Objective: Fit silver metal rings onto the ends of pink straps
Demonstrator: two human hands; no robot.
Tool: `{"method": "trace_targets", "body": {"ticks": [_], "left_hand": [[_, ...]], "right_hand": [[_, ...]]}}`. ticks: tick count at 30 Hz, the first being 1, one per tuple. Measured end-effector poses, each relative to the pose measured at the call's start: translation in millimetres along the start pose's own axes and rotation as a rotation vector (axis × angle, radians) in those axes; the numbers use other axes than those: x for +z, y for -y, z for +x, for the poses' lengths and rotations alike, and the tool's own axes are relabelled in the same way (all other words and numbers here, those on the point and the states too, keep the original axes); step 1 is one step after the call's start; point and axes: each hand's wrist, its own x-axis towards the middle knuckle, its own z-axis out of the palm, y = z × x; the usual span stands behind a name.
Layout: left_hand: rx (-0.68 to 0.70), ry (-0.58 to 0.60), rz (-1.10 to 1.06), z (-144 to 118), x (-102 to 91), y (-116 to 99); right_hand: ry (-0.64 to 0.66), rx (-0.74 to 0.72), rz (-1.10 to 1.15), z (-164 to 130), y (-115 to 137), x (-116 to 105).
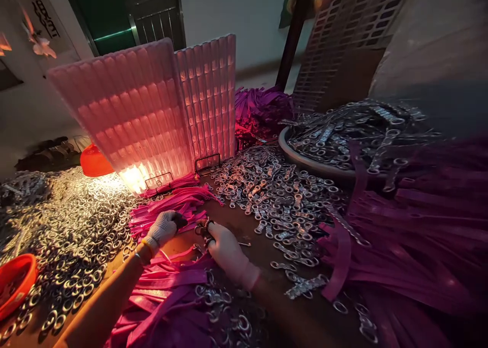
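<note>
Left hand: our gloved left hand (164,227) lies knuckles up just in front of the lamp (133,114), its fingers curled down onto the ends of the pink straps (171,206); whether they pinch one strap we cannot tell.
Right hand: our gloved right hand (225,249) sits just right of the left, in front of the lamp, fingertips closed around a small metal ring (202,228) held between the two hands.
Straps: a flat fan of them spreads from the lamp's foot toward our left hand; more lie heaped under our forearms.
Rings: loose metal rings (274,190) cover the table right of the lamp, and a second drift (72,226) lies left of it.
Lamp: two ribbed translucent panels stand upright and glow pink, brightest at the lower edge.
Basin: a round basin (305,161) of metal parts rests right of the lamp, beyond the rings.
Bowls: one orange bowl (15,282) sits at the near left edge; another (93,161) touches the lamp's left side.
Far right: a large pile of pink straps (419,236) fills the corner.
</note>
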Motion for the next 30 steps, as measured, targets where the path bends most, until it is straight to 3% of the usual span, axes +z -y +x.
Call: {"method": "trace_targets", "body": {"ticks": [5, 11, 14, 17, 19, 22, 24, 30], "left_hand": [[-0.060, 0.045, -0.376, -66.4, -19.2, -11.7], [-0.079, 0.156, -0.580, -110.7, -12.5, -34.9], [-0.052, 0.127, -0.448, -121.3, -3.1, -38.3], [0.163, -0.006, -0.117, -126.8, 5.0, -38.0], [0.250, -0.010, -0.021, -127.6, 7.2, -36.2], [0.097, 0.119, -0.158, -127.2, 5.7, -31.4], [0.019, 0.134, -0.247, -128.6, 3.8, -28.1], [0.088, 0.086, -0.153, -139.3, 4.4, -23.4]], "right_hand": [[0.081, -0.041, -0.099, -6.1, 40.4, -1.8], [0.109, -0.175, -0.453, -26.5, 74.6, -14.3], [0.111, -0.249, -0.559, -38.1, 76.9, -15.8], [0.124, -0.230, -0.605, -47.0, 75.7, -14.7], [0.122, -0.185, -0.586, -50.3, 76.9, -14.8], [0.141, -0.112, -0.533, -51.7, 81.8, -18.1], [0.196, -0.103, -0.510, -51.4, 84.2, -21.1], [0.340, -0.036, -0.492, -53.6, 78.2, -16.7]]}}
